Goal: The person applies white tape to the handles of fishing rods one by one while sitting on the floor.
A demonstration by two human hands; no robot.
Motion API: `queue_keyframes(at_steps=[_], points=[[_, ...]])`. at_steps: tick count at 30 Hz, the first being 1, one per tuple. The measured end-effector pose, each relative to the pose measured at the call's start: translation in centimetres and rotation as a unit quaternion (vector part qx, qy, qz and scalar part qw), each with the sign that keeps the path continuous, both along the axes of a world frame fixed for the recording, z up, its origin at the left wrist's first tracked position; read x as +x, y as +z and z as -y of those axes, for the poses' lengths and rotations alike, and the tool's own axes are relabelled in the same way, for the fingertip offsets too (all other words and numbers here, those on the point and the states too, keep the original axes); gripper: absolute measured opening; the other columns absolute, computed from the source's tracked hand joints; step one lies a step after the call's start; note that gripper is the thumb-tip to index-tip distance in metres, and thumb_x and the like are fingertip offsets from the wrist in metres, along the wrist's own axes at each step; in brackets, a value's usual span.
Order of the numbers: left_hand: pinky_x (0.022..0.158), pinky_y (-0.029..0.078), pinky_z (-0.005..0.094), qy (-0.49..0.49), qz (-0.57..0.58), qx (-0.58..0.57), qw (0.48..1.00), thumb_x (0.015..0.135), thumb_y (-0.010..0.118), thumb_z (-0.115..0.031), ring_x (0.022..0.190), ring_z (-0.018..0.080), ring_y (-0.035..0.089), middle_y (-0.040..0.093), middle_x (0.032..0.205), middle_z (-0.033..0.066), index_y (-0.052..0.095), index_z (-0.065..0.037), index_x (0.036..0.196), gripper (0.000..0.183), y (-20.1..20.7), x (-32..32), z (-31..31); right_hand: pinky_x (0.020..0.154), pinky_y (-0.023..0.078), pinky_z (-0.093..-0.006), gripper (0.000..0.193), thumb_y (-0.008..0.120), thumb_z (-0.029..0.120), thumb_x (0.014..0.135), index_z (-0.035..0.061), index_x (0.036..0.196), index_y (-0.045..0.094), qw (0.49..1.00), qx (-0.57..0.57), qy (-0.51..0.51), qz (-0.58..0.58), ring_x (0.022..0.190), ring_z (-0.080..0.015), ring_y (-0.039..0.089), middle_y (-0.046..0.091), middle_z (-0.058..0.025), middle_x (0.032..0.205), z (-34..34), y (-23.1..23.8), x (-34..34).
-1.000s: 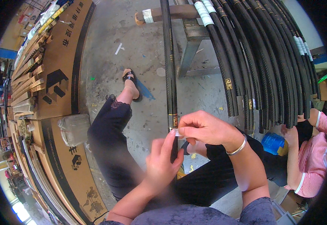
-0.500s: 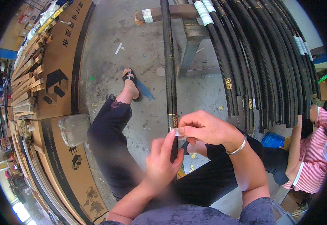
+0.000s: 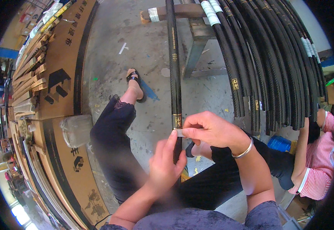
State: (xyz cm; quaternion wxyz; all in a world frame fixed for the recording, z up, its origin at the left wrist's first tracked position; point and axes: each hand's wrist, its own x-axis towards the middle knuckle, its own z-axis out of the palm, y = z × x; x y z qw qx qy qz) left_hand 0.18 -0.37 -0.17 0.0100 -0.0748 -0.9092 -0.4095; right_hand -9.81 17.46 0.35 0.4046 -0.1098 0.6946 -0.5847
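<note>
A long black pole [image 3: 175, 76] with a woven look and gold markings runs from the top of the view down toward my lap. My left hand [image 3: 164, 161] is curled round its lower part, thumb on the right side and index fingertip pressed on the pole. My right hand [image 3: 209, 130] pinches the end of a small whitish strip [image 3: 180, 132] between thumb and index finger. That strip lies across the pole just below a gold-lettered label [image 3: 177, 121], its left end under my left index fingertip. The pole's lower end is hidden by my hand and legs.
Many similar black poles [image 3: 251, 57] lie side by side on a metal stand [image 3: 195, 50] with a padded bar [image 3: 174, 12]. Cardboard boxes [image 3: 65, 53] bearing wooden strips [image 3: 31, 82] stand left. Another person in a striped shirt [image 3: 316, 172] sits at right, beside a blue container [image 3: 279, 144].
The pole has turned slightly in my hands, so its gold label shows more fully. Both hands keep nearly the same place, and the whole view has shifted a little.
</note>
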Motion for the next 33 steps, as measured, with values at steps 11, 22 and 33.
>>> queue_keyframes(at_steps=[11,22,33], points=[[0.050,0.048,0.0308,-0.004,-0.041,-0.024,0.999,0.072,0.073,-0.006,0.057,0.0183,0.058,0.057,0.090,0.0112,0.048,-0.009,0.133,0.067,-0.1,-0.2,-0.2,0.053,0.044,-0.0300,0.027,0.059,0.025,0.092,-0.0001,0.085,0.064,1.000,-0.005,-0.007,-0.018,0.057,-0.0111,0.056,0.060,-0.0047,0.061,0.1,0.0,0.0],[0.050,0.048,0.0287,0.021,-0.013,0.011,1.000,0.072,0.072,-0.003,0.055,0.0160,0.055,0.057,0.087,0.0098,0.045,-0.007,0.140,0.073,-0.3,0.2,-0.2,0.055,0.046,-0.0306,0.029,0.060,0.028,0.093,-0.0010,0.092,0.064,0.997,0.004,0.029,-0.073,0.059,-0.0132,0.059,0.062,-0.0071,0.065,-0.6,1.0,-0.1],[0.061,0.052,0.0324,0.029,-0.025,-0.037,0.999,0.076,0.069,-0.006,0.068,0.0229,0.062,0.060,0.092,0.0124,0.046,-0.007,0.139,0.067,0.4,-0.8,0.9,0.053,0.044,-0.0288,0.024,0.057,0.022,0.095,0.0008,0.105,0.063,0.999,0.001,-0.012,-0.053,0.057,-0.0104,0.054,0.058,-0.0045,0.064,-0.4,0.5,0.9]])
